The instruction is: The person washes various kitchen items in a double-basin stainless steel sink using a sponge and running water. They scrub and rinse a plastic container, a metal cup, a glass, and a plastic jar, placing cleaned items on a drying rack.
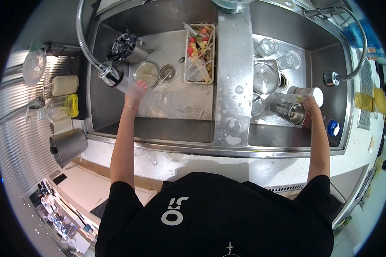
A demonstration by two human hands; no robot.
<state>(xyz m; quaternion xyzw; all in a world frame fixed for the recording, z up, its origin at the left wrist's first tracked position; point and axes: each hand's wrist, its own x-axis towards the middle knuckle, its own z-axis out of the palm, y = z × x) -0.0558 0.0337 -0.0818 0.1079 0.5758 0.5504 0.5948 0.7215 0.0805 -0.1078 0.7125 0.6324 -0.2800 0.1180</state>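
Over the left sink basin, my left hand (136, 93) is at a blurred stream of water below a spray faucet head (111, 75); whether it holds something clear is hard to tell. Just beyond it sits a round metal strainer bowl (146, 73) with pale residue. In the right basin, my right hand (309, 102) touches a clear glass or bottle (289, 98), which partly hides a white-topped container (317, 97). Beside that hand a metal shaker cup (296, 114) lies tilted. Clear glasses (289, 60) and a round lidded container (264, 78) stand farther in.
A white basket of food scraps (200, 81) lies by the wet steel divider (233, 64). A metal container with black plastic (124, 48) stands at the back left. A steel pitcher (69, 147) is left of the sink. A second spray faucet (332, 78) hangs at right.
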